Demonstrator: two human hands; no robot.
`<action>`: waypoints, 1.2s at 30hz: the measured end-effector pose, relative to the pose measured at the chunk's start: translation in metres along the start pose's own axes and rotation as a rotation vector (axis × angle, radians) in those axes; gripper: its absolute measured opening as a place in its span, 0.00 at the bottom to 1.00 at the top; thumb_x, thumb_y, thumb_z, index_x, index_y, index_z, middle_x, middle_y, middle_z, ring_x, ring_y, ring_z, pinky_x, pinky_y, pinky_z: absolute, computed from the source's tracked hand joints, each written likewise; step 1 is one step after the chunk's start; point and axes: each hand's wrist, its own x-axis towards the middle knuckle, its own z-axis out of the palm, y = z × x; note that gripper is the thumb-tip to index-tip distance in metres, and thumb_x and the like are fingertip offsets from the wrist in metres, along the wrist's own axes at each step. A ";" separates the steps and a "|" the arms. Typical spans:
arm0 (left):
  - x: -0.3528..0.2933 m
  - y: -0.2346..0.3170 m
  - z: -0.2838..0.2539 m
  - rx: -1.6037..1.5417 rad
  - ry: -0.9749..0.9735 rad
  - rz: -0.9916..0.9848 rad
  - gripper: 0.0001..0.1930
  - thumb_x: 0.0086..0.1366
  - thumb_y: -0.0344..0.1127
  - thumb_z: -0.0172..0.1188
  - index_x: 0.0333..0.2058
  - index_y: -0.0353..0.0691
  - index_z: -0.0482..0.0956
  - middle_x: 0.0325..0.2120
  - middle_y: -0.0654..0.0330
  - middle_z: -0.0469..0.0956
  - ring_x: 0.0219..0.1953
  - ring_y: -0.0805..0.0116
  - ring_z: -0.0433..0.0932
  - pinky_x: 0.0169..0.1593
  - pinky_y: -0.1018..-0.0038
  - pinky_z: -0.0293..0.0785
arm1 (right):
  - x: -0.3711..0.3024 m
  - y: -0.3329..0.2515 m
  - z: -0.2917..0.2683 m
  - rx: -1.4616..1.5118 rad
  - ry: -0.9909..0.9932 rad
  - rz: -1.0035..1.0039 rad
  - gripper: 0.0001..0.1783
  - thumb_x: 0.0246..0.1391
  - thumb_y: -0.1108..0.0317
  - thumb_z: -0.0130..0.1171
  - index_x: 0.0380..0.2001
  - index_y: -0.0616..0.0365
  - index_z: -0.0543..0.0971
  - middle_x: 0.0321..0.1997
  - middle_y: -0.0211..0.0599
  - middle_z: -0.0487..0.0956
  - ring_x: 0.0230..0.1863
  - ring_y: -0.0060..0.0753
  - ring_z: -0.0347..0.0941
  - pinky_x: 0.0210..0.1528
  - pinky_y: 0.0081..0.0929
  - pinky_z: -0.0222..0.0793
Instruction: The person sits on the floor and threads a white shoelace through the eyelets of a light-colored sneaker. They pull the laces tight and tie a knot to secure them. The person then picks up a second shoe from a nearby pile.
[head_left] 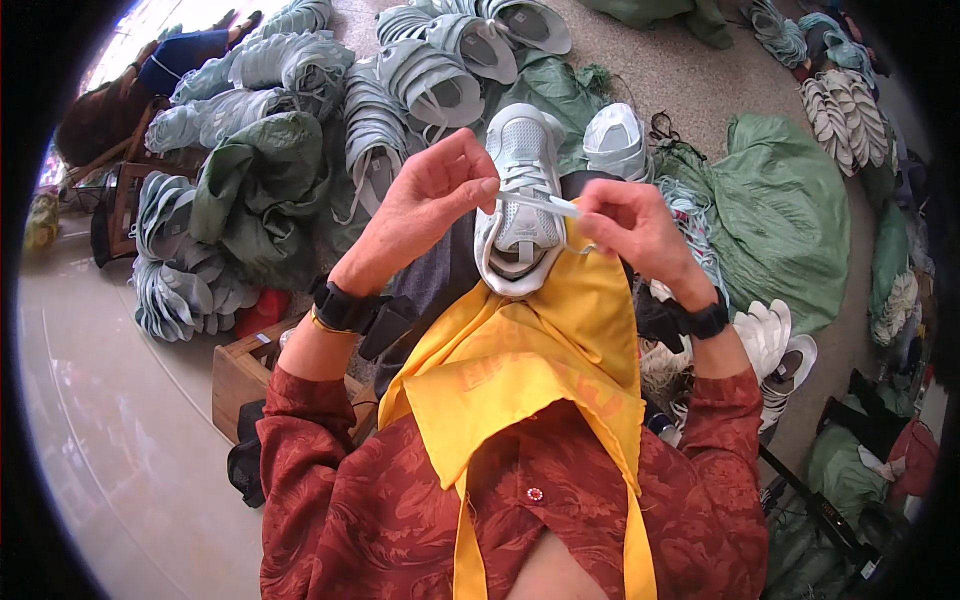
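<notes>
A pale grey-green sneaker [525,150] lies on my lap over the yellow apron [510,375], its toe pointing away from me. Its laces run through the lower eyelets. Above the sneaker's tongue, a light shoelace [535,202] is stretched between my two hands. My left hand [432,190] pinches one part of it between thumb and forefinger, to the left of the shoe. On the other side, my right hand [630,225] is closed on the lace near its end, and a loose bit hangs below those fingers.
Stacks of nested pale shoe uppers [425,80] cover the floor ahead and to the left. Beyond my right knee sits another white shoe [615,140], near a large green sack [785,220]. A second green sack [262,180] lies at the left, above a wooden stool [240,385].
</notes>
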 end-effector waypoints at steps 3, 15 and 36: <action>0.001 -0.008 -0.005 0.012 0.013 -0.004 0.07 0.73 0.36 0.61 0.38 0.40 0.73 0.32 0.70 0.73 0.36 0.80 0.71 0.42 0.80 0.69 | -0.018 0.019 -0.028 -0.019 0.097 -0.031 0.14 0.68 0.62 0.58 0.29 0.58 0.76 0.24 0.21 0.71 0.22 0.10 0.64 0.22 0.13 0.57; 0.004 -0.051 0.011 -0.027 0.079 -0.007 0.05 0.73 0.30 0.59 0.39 0.38 0.72 0.33 0.68 0.75 0.36 0.80 0.74 0.43 0.79 0.72 | -0.044 0.070 -0.089 0.403 0.587 0.045 0.29 0.70 0.47 0.54 0.18 0.52 0.70 0.16 0.23 0.65 0.15 0.13 0.57 0.17 0.17 0.50; -0.007 -0.046 0.032 0.469 0.215 0.057 0.08 0.65 0.25 0.64 0.36 0.35 0.72 0.27 0.64 0.76 0.32 0.78 0.75 0.37 0.78 0.72 | 0.019 0.025 0.029 -0.499 0.258 -0.161 0.06 0.53 0.75 0.68 0.33 0.65 0.82 0.31 0.39 0.84 0.30 0.30 0.82 0.34 0.25 0.76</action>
